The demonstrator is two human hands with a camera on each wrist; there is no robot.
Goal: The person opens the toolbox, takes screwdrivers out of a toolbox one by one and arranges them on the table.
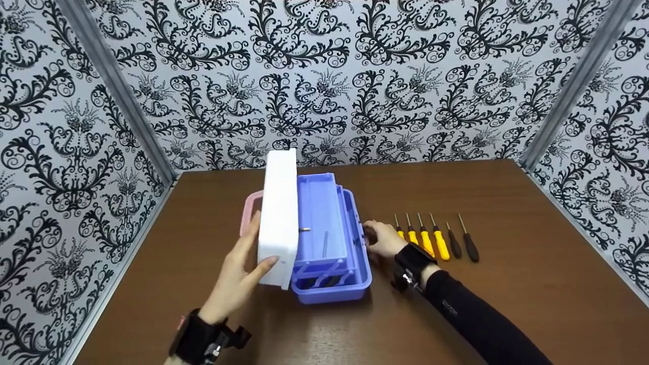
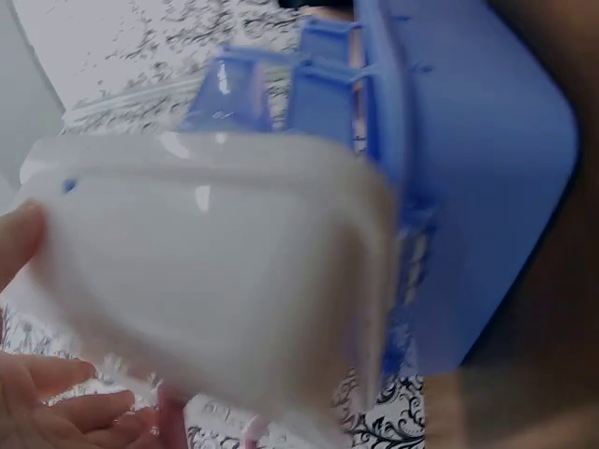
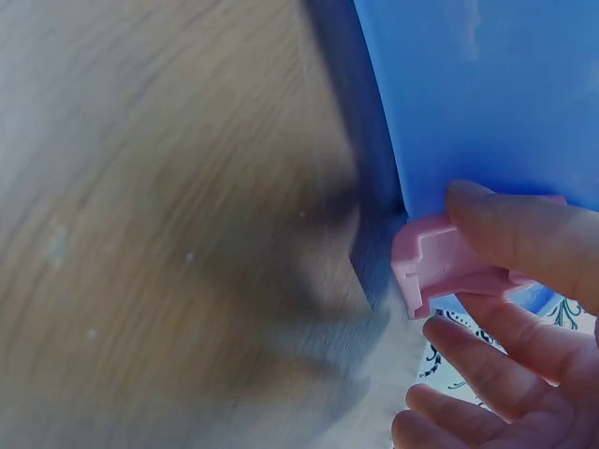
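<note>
A blue toolbox point(image 1: 334, 295) sits on the table with its white lid point(image 1: 279, 213) swung up on the left side. My left hand point(image 1: 234, 276) holds that lid, thumb on the near end and fingers along its outer face. A pink carry handle point(image 1: 247, 210) shows behind the lid. At the box's right side my right hand point(image 1: 386, 239) pinches a pink latch point(image 3: 432, 260) between thumb and index finger, the other fingers spread below. In the raised upper tray point(image 1: 317, 203) lie a small brass-tipped piece point(image 1: 304, 229) and a thin grey rod point(image 1: 325, 243).
Several screwdrivers lie in a row right of the box, yellow-handled ones point(image 1: 441, 244) beside two black-handled ones point(image 1: 470, 247). Patterned walls point(image 1: 324, 101) close off the back and both sides of the brown table point(image 1: 507, 304).
</note>
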